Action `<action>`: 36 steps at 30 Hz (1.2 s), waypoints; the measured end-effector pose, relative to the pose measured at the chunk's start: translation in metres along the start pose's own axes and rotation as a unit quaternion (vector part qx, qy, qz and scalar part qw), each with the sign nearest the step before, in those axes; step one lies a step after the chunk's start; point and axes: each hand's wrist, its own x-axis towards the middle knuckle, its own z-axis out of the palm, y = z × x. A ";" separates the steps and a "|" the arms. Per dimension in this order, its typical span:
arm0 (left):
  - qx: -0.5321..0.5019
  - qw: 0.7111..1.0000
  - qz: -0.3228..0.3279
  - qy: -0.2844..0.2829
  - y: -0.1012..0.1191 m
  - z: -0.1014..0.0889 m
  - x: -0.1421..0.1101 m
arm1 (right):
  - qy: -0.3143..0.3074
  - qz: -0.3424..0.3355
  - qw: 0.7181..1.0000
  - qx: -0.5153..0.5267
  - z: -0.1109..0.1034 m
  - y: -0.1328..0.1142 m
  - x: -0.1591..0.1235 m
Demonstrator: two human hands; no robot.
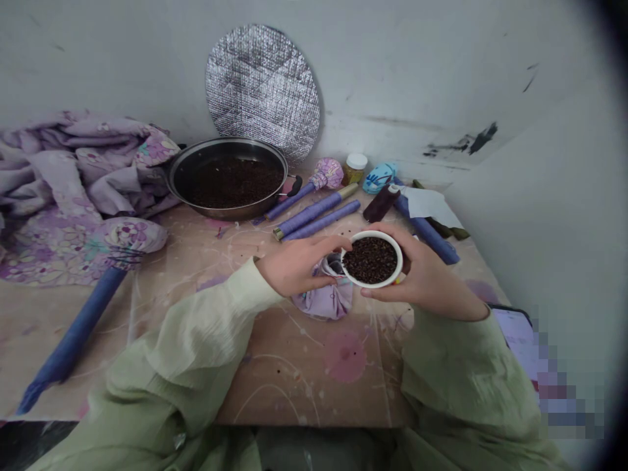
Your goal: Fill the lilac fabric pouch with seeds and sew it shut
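My right hand (429,278) is wrapped round a white cup (400,254), holding it tilted towards me and to the left. Dark brown grains (371,260), like small seeds or husks, fill the cup nearly to its rim. Just left of it, my left hand (299,265) curls its thumb and fingers about the mouth of a small purple flowered cloth pouch (324,302), which rests on the table. The left index fingertip reaches the cup's rim. A roll of something greyish shows in the pouch's mouth, partly hidden by the cup.
A wide pan (230,212) of dark grains stands behind, near a silvery round mat (262,91). Blue wrapped sticks (316,212), a thread spool (380,204) and a lidded jar (354,171) lie around it. Flowered cloth (59,229) fills the left; a phone (515,330) lies right.
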 end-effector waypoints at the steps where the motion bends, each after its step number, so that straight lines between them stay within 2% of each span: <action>1: -0.001 1.000 -0.001 0.001 0.000 0.000 0.000 | 0.000 0.000 1.000 0.000 0.000 0.000 0.000; 36: -0.009 0.999 0.022 0.021 -0.001 0.003 0.001 | 0.007 0.005 1.000 -0.008 -0.001 0.000 0.000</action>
